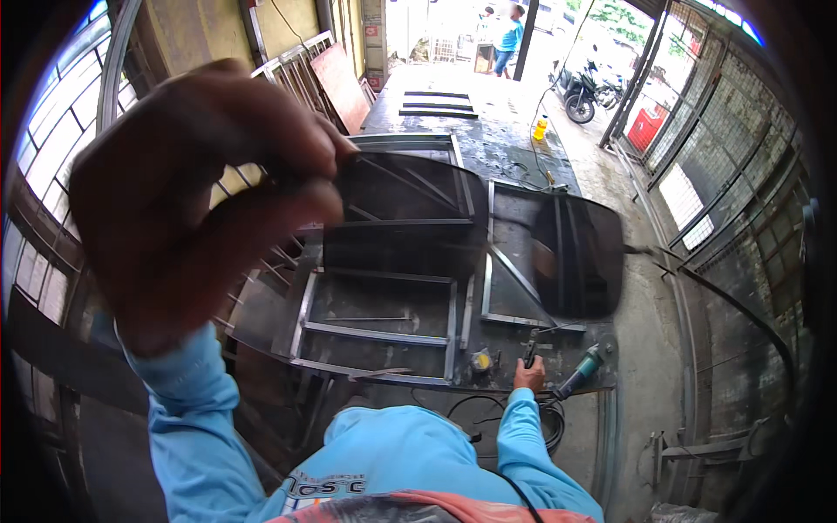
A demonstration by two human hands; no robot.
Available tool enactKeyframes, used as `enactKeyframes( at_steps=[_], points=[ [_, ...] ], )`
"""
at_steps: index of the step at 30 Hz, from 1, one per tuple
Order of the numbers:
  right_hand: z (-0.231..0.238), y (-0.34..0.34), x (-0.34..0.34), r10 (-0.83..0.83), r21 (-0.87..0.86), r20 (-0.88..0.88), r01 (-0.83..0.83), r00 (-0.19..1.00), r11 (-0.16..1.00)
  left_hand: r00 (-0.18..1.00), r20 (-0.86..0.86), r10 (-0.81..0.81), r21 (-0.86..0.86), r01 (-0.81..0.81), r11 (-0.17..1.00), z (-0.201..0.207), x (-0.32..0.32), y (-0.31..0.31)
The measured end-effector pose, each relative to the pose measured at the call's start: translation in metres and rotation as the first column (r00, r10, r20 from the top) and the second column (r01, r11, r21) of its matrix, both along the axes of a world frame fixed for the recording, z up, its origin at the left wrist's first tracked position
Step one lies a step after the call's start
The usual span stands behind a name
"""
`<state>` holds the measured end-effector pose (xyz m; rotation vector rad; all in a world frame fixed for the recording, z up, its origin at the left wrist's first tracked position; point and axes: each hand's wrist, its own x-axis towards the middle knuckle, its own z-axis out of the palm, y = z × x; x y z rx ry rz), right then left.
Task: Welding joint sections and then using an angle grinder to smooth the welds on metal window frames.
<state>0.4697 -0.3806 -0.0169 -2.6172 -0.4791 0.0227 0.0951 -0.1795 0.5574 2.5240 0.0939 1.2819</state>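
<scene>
Close to the camera, my left hand [196, 183] is raised, thumb and fingers pinched on the edge of a pair of dark sunglasses [575, 261]. Through the tinted lenses I see part of the workbench. Lower down, my right hand [529, 375] rests at the bench's near edge, closed round a dark tool that looks like a welding electrode holder [531, 346]. Just right of that hand lies a teal and grey angle grinder [581, 373]. A yellow tape measure [480, 361] sits to its left. Silver metal frames [375, 333] lie flat beyond, partly behind the sunglasses.
The long dark workbench [514, 161] stretches away, with a yellow bottle [540, 129] and more metal bars [438, 105] on it. Black cable [554, 427] loops below the near edge. Mesh panels [732, 131] line the right side. Motorcycles [582, 94] and people stand outside.
</scene>
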Motion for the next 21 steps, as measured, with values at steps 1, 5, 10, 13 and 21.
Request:
enactKeyframes(
  at_steps=[1,5,10,13,21],
  points=[
    [-0.003,-0.002,-0.001,0.008,0.018,-0.001,-0.008,1.000,1.000,0.982,-0.124,0.139,-0.068,-0.148,0.987,0.004,0.005,0.000],
    [-0.015,-0.009,-0.001,0.048,0.068,0.013,-0.049,0.999,0.996,0.860,-0.442,0.255,-0.117,-0.338,0.934,0.004,0.011,0.052],
    [-0.003,0.004,-0.013,0.033,0.011,-0.048,-0.033,0.998,0.999,0.820,-0.386,0.423,0.133,-0.405,0.905,0.032,0.010,0.096],
    [-0.012,-0.001,-0.016,-0.024,0.037,-0.052,0.025,0.998,0.999,0.855,-0.168,0.491,0.309,-0.427,0.850,0.067,0.040,0.046],
    [-0.027,0.003,-0.014,0.024,0.128,-0.035,-0.019,0.999,0.992,0.877,-0.114,0.467,0.318,-0.414,0.853,0.052,0.013,0.023]
  ],
)
